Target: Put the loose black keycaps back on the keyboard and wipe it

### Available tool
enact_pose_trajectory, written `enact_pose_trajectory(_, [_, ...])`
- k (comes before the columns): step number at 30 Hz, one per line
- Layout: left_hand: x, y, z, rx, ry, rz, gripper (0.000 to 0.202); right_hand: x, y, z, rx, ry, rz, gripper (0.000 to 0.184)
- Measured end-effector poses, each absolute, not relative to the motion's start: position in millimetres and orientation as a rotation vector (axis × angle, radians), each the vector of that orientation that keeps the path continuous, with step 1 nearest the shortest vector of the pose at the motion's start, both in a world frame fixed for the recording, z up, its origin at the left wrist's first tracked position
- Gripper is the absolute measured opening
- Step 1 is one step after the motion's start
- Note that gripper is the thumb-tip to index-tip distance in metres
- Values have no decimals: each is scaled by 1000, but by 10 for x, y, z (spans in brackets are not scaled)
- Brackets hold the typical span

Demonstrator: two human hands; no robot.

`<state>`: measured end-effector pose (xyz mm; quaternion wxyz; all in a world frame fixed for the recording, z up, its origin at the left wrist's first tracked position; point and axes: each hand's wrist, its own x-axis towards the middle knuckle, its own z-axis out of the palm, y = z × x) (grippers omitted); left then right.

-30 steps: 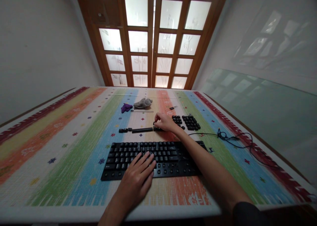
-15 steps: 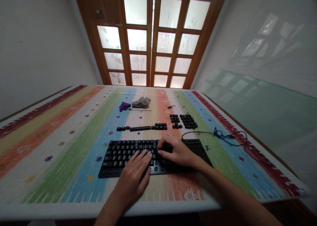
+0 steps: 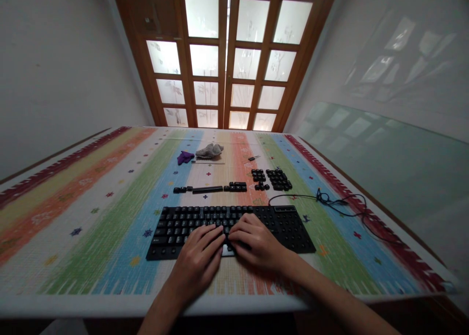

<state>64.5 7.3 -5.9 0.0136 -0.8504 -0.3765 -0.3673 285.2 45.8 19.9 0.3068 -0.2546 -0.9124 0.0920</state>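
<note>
A black keyboard (image 3: 282, 223) lies on the striped mat near the table's front edge. My left hand (image 3: 198, 262) rests flat on its lower middle keys, fingers stretched out and close together. My right hand (image 3: 256, 243) sits right beside it, its fingers bent and their tips pressed down at the keyboard's front row; whatever is under the fingertips is hidden. Behind the keyboard lies a row of loose black keycaps with a long bar key (image 3: 208, 189).
Two clusters of loose keycaps (image 3: 277, 179) lie at the back right. The keyboard's black cable (image 3: 331, 198) coils to the right. Farther back are a purple cloth (image 3: 185, 157), a grey crumpled cloth (image 3: 209, 150), a thin rod (image 3: 209, 163) and a small tool (image 3: 253, 158).
My right hand came back from the loose keycap row to the keyboard, then slid down to its front row beside the left hand. The left hand stayed on the keys.
</note>
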Motion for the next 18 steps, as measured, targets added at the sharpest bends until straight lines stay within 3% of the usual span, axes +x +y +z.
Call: enact_pose_trajectory(18, [650,79,-45,-2654,-1131,-1124,32,2812,367,183,-741,-2443,91,13])
